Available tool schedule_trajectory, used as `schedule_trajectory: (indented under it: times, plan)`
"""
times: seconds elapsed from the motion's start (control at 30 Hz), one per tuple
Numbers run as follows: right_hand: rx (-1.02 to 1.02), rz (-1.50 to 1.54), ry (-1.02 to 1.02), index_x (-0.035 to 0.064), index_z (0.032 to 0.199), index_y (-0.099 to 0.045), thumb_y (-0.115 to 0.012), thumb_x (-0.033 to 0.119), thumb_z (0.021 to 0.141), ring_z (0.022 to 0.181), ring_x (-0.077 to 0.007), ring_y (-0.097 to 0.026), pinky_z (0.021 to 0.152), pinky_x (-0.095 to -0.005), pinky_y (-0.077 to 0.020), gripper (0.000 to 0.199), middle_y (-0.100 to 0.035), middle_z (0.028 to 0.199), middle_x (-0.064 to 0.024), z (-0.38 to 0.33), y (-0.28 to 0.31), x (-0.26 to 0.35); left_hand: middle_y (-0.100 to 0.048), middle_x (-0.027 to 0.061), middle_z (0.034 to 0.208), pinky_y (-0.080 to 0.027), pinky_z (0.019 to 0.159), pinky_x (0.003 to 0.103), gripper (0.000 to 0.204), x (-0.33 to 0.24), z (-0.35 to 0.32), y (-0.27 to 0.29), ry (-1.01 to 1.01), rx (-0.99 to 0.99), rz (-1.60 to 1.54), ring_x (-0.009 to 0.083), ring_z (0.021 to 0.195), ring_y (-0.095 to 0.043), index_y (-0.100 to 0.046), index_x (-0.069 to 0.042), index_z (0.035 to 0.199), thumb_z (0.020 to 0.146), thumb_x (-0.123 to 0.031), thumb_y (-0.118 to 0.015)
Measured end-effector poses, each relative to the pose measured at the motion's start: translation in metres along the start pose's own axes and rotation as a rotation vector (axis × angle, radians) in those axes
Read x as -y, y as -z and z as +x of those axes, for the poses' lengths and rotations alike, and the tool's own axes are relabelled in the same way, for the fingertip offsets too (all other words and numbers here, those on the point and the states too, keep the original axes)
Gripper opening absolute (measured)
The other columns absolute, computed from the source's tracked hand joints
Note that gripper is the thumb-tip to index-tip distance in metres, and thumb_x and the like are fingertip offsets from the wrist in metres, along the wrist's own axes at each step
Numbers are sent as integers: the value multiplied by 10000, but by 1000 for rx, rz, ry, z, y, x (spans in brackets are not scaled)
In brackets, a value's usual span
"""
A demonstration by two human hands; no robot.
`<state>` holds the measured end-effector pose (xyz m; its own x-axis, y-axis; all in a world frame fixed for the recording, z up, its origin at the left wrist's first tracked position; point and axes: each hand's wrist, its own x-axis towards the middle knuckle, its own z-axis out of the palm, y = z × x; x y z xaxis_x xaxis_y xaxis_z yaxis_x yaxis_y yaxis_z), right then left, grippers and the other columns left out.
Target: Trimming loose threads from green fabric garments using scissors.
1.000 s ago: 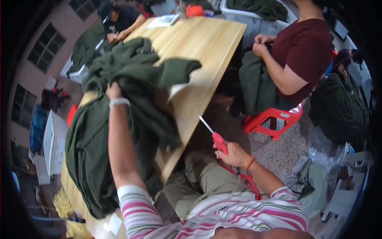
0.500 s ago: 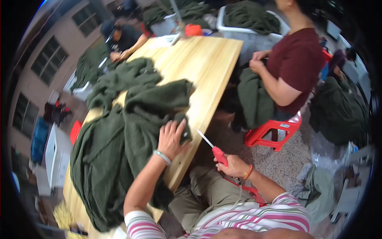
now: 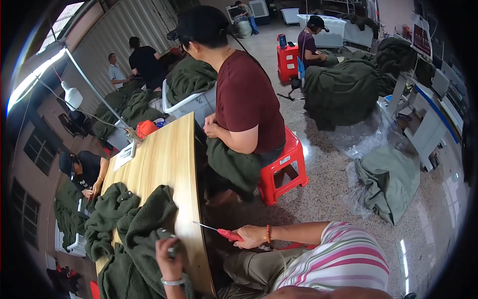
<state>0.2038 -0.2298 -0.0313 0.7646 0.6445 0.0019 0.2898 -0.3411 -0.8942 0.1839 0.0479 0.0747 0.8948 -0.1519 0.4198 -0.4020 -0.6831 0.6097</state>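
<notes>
My left hand (image 3: 168,261) is closed on an edge of a dark green knitted garment (image 3: 137,251), with a small shiny button near the fingertips. The hand is slightly blurred. The garment lies bunched on the wooden table (image 3: 164,154). Over my lap, just right of the table edge, my right hand (image 3: 253,236) grips a red air blow gun (image 3: 229,234). Its thin metal nozzle points left, its tip over the table edge and apart from the garment. Another bunched green garment (image 3: 113,199) lies further up the table.
Across the table's right edge sits a person in a maroon shirt (image 3: 249,94) on a red stool (image 3: 284,172). Another person (image 3: 84,172) works at the far left. A white bin (image 3: 191,103) holds green garments. Grey-green cloth and plastic (image 3: 391,182) lie on the floor at right.
The whole view has swung up and to the right. My left hand has gone from lying spread on the garment to gripping its edge. The blow gun stays in my right hand.
</notes>
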Motion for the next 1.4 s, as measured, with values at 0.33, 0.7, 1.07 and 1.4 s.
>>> schedule_trajectory:
  times: [0.33,0.7,1.07,1.4]
  plan:
    - [39,-46,46,17,1077,-576,-602,218,836,884,-344,-643,788,-407,-482,315,-672,912,-178,-10,-6,-9,-641,173,807,-458,744,450,308,27,-67,-41,240,247,532,370,815,-565,-667,-29,669,841,-283,-634]
    - [4,-57,16,34,1069,-584,-599,244,835,879,-374,-634,778,-427,-485,314,-663,902,-201,-25,6,-9,-596,133,1024,-459,819,459,216,93,-21,-69,313,67,717,351,1024,-526,-636,-57,945,796,-213,-627]
    - [88,-25,23,33,1004,-565,-579,288,824,907,-416,-608,817,-473,-464,312,-644,874,-237,-16,-10,-18,-570,235,1092,-474,833,431,375,169,-51,-26,498,-374,420,395,941,-580,-564,-11,1165,834,-167,-647]
    - [77,-36,11,39,1046,-567,-581,270,844,849,-428,-616,761,-491,-486,307,-642,837,-236,-15,-3,-7,-599,135,873,-498,741,392,185,129,-31,-53,453,-230,358,318,815,-611,-659,-88,905,737,-155,-697]
